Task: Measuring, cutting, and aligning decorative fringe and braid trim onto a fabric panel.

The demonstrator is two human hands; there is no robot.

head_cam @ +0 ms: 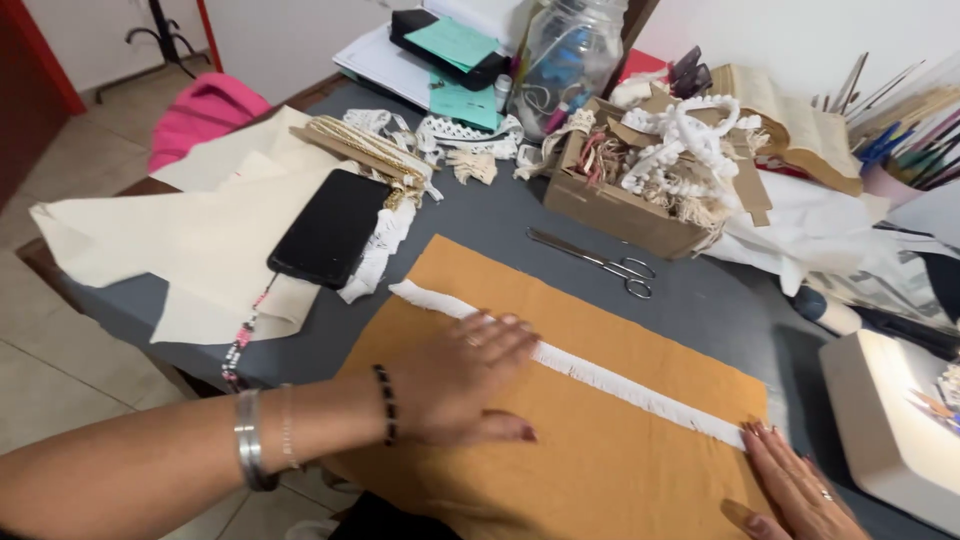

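Grey desk: mustard fabric is pressed flat by the left hand, fingers spread; the right hand, also spread, pins white fringe trim. Soft, light cloth, likely best held at edges. Scissors are seen beyond.

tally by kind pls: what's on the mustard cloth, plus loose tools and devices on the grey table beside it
Mustard fabric panel: 1
White fringe trim strip: 1
Hands on the cloth: 2, left hand, right hand
Scissors: 1
Black phone: 1
Total: 6
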